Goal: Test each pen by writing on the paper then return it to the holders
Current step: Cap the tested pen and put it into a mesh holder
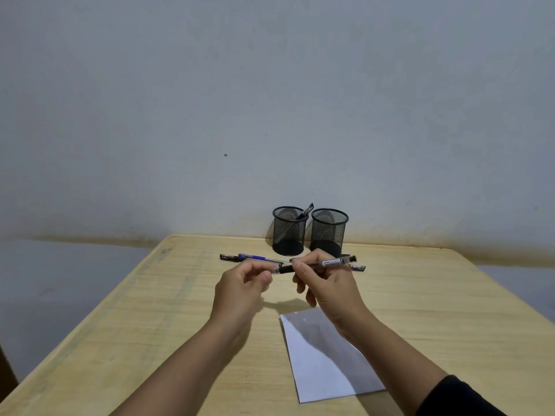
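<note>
I hold a black pen (pixel 333 262) level above the table. My right hand (pixel 326 285) grips its barrel, and my left hand (pixel 243 288) pinches the clear cap (pixel 277 269) at its left end. A white sheet of paper (pixel 322 358) lies on the table under my right forearm. Two black mesh holders stand at the back edge: the left holder (pixel 289 231) has one pen leaning in it, while the right holder (pixel 329 232) looks empty. Loose pens lie in front of the holders, a blue one (pixel 255 257) and a dark one (pixel 231 258); another pen's end (pixel 359 268) shows behind my right hand.
The light wooden table (pixel 168 319) meets a pale wall at the back. Its left and right edges slope away to the floor.
</note>
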`<control>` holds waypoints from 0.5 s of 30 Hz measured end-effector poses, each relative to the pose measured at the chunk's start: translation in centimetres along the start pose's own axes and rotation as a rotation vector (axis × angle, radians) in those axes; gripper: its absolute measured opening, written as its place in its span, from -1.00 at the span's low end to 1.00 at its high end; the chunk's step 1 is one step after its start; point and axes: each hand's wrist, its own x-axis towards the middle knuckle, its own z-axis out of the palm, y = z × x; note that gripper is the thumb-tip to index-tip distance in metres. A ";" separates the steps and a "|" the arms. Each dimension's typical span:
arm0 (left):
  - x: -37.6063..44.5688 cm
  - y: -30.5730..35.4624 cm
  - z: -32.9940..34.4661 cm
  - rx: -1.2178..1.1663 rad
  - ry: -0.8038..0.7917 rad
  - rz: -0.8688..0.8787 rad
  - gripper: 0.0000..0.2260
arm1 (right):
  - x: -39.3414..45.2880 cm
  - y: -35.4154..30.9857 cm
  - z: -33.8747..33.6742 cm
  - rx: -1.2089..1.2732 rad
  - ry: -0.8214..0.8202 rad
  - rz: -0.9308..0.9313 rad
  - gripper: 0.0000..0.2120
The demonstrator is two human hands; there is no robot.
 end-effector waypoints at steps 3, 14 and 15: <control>0.6 0.9 -0.6 -0.264 -0.004 -0.105 -0.85 | -0.4 -0.4 0.1 -0.033 -0.039 -0.009 -0.93; 2.6 3.0 -4.9 -0.035 0.113 0.012 -0.81 | 0.8 -3.3 -1.2 -0.370 -0.157 0.004 -0.74; 2.3 3.5 -4.7 0.027 0.104 0.034 -0.81 | 1.1 -3.6 -0.9 -0.413 -0.163 -0.002 -0.72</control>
